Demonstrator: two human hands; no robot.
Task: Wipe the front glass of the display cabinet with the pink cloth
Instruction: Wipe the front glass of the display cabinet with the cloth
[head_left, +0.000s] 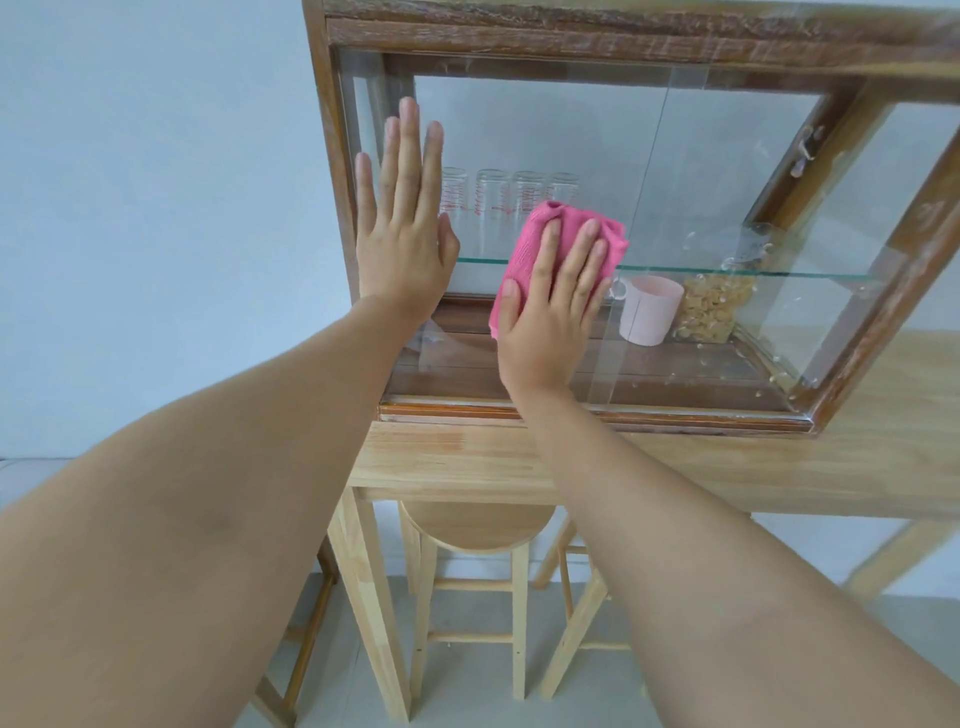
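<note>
1. Head view, overview. I see the display cabinet (613, 36) standing on a pale wooden table (467, 457), with a stool (478, 525) tucked beneath it. The front glass (545, 130) faces me; an overlapping pane edge runs down just right of centre.
2. Head view, right hand (545, 322). It lies flat, fingers slightly spread, pressing the pink cloth (535, 244) against the glass in front of the inner glass shelf (727, 270). The cloth shows above and to the left of the fingers.
3. Head view, left hand (405, 234). Open and flat, fingers together, it bears on the glass near the left frame, holding nothing.
4. Head view, contents. A row of drinking glasses (493, 202) stands on the shelf; below are a pink mug (649, 317) and a jar (714, 312).
5. Governing relation. The glass's long axis runs left to right, and most unwiped-looking, spotted area lies to the right of the cloth. I judge the right hand nearer to it, so strokes should travel rightward.
</note>
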